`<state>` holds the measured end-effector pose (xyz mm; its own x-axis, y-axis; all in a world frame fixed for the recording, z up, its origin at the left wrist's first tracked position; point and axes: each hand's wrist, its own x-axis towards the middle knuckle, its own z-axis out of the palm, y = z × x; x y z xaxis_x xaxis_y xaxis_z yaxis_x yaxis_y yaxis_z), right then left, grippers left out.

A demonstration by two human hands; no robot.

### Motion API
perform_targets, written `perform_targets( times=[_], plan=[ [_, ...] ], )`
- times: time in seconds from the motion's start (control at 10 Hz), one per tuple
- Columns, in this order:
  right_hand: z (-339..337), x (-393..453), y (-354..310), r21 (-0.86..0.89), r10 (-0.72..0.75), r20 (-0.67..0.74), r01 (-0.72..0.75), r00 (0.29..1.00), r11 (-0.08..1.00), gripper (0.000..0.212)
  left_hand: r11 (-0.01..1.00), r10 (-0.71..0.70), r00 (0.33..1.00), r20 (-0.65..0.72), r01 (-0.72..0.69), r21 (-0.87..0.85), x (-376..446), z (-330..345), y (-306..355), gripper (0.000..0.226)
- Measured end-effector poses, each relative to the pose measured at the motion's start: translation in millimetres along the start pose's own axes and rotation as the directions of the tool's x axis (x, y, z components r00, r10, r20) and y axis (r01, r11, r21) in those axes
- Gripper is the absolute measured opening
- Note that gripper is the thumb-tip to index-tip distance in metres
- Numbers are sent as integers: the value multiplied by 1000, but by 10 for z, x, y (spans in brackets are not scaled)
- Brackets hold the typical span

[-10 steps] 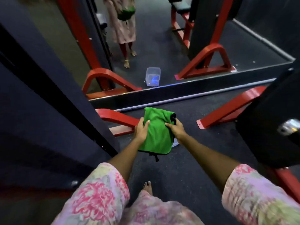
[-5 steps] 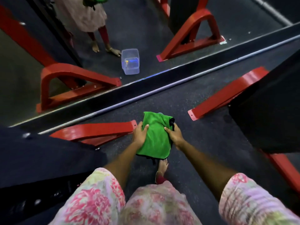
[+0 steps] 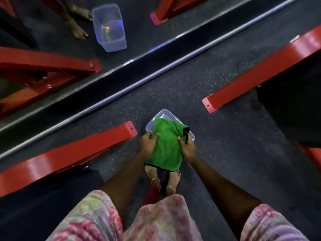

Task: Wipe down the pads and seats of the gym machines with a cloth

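A green cloth (image 3: 165, 145) with a black hem hangs folded between my two hands, low in the middle of the view. My left hand (image 3: 147, 142) pinches its left edge. My right hand (image 3: 188, 147) grips its right edge near a black loop. Under the cloth, a clear plastic tub (image 3: 162, 114) stands on the dark floor, partly hidden by the cloth. A black pad (image 3: 293, 105) of a machine fills the right edge.
Red machine base bars lie on the floor at left (image 3: 73, 152) and right (image 3: 260, 70). A floor-level mirror (image 3: 135, 37) runs across the top, with the tub and bare feet reflected in it. My bare feet (image 3: 163, 176) stand just below the cloth.
The view has tilted downward and closer to the floor. Both hands keep hold of the cloth. The clear tub on the floor has come into sight under the cloth.
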<state>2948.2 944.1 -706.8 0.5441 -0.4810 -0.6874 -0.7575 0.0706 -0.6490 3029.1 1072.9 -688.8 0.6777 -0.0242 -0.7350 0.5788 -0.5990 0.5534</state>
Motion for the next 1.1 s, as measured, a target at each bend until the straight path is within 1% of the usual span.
perform_targets(
  times=[0.1,0.2,0.3,0.4,0.5,0.6,0.7,0.8,0.9,1.0,1.1],
  plan=[
    [166,528,364,53,91,-41,-88,995,995,49,996,-67,992,107,60,65,619,302,-191,28],
    [242,842,540,54,127,-62,-124,990,991,47,992,-72,988,139,57,112,967,492,-326,33],
    [399,1319,852,49,148,-105,-143,983,988,46,985,-49,988,148,23,171,1464,761,-531,32],
    [519,1561,1039,78,154,-139,-144,978,986,44,972,-4,983,183,-40,233,1745,880,-661,35],
    [719,1820,1294,211,204,-157,-169,966,963,38,923,92,964,250,-177,341,2184,1022,-847,39],
    [860,1980,1438,323,253,-171,-188,952,927,36,885,156,948,278,-259,387,2454,1123,-921,40],
    [1015,2195,1584,421,323,-211,-213,922,882,39,852,211,920,330,-338,400,2737,1265,-967,45],
    [1061,2276,1682,450,372,-228,-242,900,860,40,819,227,896,382,-388,423,2848,1369,-1027,46],
    [1021,2356,1803,428,473,-178,-365,863,827,47,775,167,870,465,-407,484,2926,1498,-1135,54],
    [951,2370,1811,373,552,-118,-478,826,795,61,713,118,860,497,-421,560,2907,1545,-1193,64],
    [885,2268,1787,269,491,-150,-443,858,855,55,700,109,852,511,-431,569,2811,1545,-1233,71]
  ],
)
